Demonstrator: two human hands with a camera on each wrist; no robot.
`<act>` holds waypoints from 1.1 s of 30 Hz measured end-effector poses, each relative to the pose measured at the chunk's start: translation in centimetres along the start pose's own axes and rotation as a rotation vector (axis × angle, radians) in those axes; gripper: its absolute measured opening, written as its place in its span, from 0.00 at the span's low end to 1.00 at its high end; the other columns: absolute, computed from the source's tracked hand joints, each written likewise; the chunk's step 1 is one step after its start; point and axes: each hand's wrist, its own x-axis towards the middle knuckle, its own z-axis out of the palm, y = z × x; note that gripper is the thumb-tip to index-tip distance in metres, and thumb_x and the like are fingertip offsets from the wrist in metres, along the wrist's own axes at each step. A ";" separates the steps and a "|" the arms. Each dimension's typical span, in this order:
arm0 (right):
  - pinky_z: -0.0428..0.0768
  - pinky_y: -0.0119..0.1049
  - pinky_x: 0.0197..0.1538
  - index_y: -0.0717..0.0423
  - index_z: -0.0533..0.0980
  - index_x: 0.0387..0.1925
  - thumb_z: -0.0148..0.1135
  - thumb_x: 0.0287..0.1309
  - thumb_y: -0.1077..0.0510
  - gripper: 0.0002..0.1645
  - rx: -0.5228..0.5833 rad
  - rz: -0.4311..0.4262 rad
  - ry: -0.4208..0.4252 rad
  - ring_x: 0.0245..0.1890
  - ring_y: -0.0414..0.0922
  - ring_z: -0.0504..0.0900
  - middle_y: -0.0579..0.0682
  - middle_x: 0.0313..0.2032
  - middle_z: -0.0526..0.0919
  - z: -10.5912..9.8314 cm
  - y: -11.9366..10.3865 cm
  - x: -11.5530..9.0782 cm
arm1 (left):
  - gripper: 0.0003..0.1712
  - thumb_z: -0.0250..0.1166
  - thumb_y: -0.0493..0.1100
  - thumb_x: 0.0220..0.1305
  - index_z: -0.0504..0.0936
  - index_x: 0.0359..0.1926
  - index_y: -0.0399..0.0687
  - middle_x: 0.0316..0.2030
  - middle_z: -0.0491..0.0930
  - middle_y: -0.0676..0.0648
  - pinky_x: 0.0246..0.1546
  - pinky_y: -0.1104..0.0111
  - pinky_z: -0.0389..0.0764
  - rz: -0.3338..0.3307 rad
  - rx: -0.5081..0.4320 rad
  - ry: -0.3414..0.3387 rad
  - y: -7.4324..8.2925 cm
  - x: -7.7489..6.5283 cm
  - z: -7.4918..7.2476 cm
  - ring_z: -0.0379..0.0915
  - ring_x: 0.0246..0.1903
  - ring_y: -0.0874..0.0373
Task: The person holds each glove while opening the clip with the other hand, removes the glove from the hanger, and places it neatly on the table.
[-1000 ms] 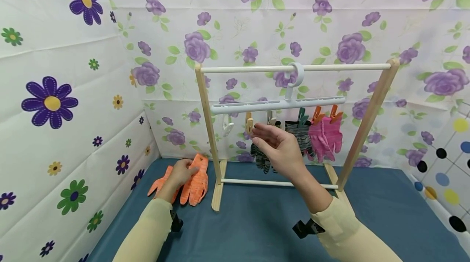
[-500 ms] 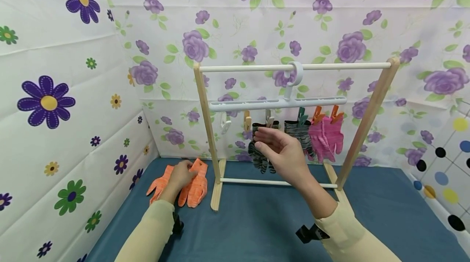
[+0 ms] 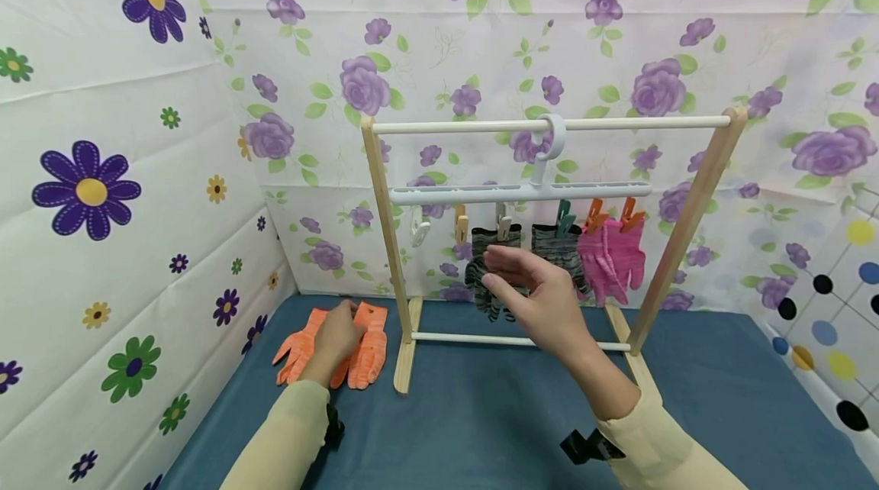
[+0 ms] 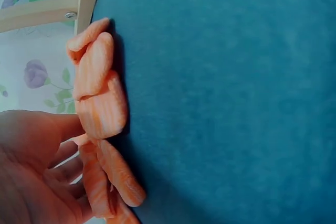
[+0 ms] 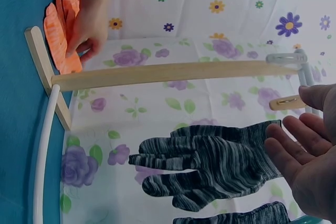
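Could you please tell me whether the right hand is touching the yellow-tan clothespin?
Apart: the head view shows a gap between the right hand and the yellow-tan clothespin, which hangs higher and further left.

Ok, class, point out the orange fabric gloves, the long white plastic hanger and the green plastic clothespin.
Orange fabric gloves (image 3: 369, 346), head view: one glove's body.
Long white plastic hanger (image 3: 494, 195), head view: crossbar.
Green plastic clothespin (image 3: 565, 220), head view: middle.

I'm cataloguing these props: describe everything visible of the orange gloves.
Two orange gloves, knitted-looking with paler streaks, lie side by side on the blue surface, left of the wooden rack. Their cuffs face the flowered backdrop, fingers pointing away from it. The left hand touches their fabric and covers part; whether it grips is unclear.
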 end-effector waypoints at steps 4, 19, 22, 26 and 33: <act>0.83 0.55 0.56 0.57 0.81 0.64 0.72 0.70 0.60 0.23 -0.046 -0.023 0.016 0.56 0.51 0.87 0.48 0.59 0.87 -0.3 0.1 -0.3 | 0.29 0.71 0.41 0.73 0.74 0.69 0.38 0.58 0.77 0.34 0.40 0.50 0.82 -0.003 0.046 0.032 0.2 -0.2 0.1 0.80 0.45 0.43; 0.81 0.53 0.60 0.56 0.82 0.65 0.76 0.65 0.60 0.27 -0.268 -0.118 0.033 0.62 0.48 0.82 0.48 0.62 0.84 -1.8 0.3 -1.9 | 0.29 0.72 0.40 0.71 0.75 0.69 0.38 0.62 0.73 0.32 0.52 0.41 0.78 0.053 0.061 0.166 1.3 -1.0 -0.8 0.73 0.58 0.32; 0.80 0.55 0.61 0.56 0.81 0.65 0.76 0.65 0.60 0.28 -0.287 -0.122 0.035 0.64 0.50 0.81 0.49 0.63 0.84 -2.2 0.6 -2.2 | 0.29 0.73 0.39 0.71 0.75 0.68 0.38 0.63 0.73 0.32 0.54 0.40 0.77 0.061 0.046 0.196 1.8 -1.3 -1.3 0.72 0.59 0.32; 0.80 0.56 0.61 0.55 0.81 0.66 0.77 0.64 0.61 0.29 -0.315 -0.124 0.048 0.65 0.49 0.81 0.49 0.63 0.84 -2.8 1.0 -2.6 | 0.30 0.71 0.40 0.73 0.73 0.71 0.38 0.64 0.73 0.32 0.56 0.40 0.76 0.075 0.013 0.233 2.6 -2.0 -1.8 0.71 0.61 0.32; 0.81 0.55 0.59 0.47 0.81 0.68 0.78 0.63 0.59 0.32 -0.372 -0.116 0.065 0.64 0.48 0.81 0.47 0.64 0.83 -3.9 1.4 -3.2 | 0.34 0.72 0.41 0.73 0.71 0.74 0.40 0.65 0.73 0.34 0.57 0.42 0.76 0.134 -0.060 0.274 4.3 -3.5 -2.7 0.72 0.62 0.35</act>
